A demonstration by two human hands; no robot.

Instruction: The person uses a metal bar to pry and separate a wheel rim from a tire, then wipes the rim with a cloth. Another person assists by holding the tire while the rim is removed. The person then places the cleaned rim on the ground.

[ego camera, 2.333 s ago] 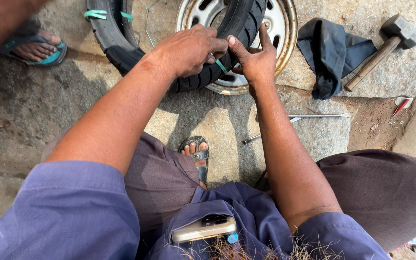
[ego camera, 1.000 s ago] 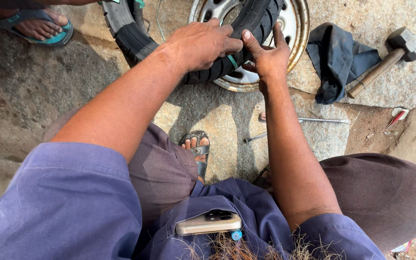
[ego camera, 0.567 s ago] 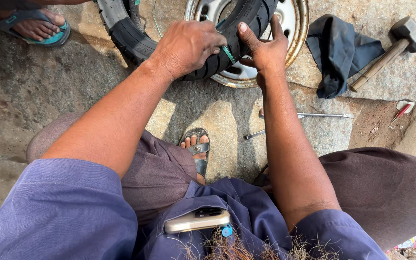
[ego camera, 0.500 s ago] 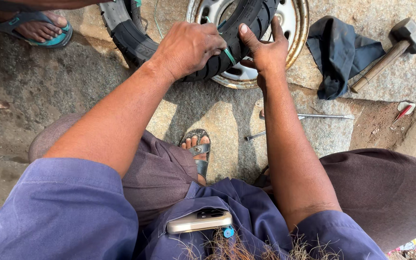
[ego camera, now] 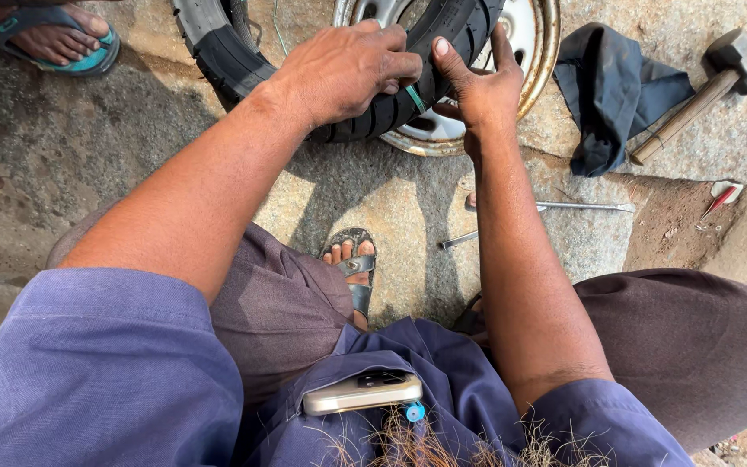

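A person squats on a rough stone slab [ego camera: 373, 216], both hands on a black tyre [ego camera: 244, 60] that lies at the slab's far edge, partly seated over a silver wheel rim [ego camera: 538, 43] with a rust-tinged lip. The tyre shows a deep ribbed tread, dusty and dull, and curves from the upper left across the rim's near side; part of it runs out of view at the top. The left hand [ego camera: 339, 69] is clamped over the tread, knuckles up and fingers curled down around the rubber. The right hand [ego camera: 477, 86] presses against the tyre just beside it, thumb raised along the tread and fingers spread behind toward the rim. Between the two hands a thin green strip [ego camera: 414, 97] pokes out at the tyre's surface; which hand pinches it cannot be told. To the right of the rim a dark blue cloth [ego camera: 607, 95] lies crumpled, with a hammer [ego camera: 702, 86] just beyond it toward the slab's right edge. A slim metal rod [ego camera: 581, 207] rests on the stone near the right forearm. Another person's sandalled foot [ego camera: 54, 39] stands at the far left corner
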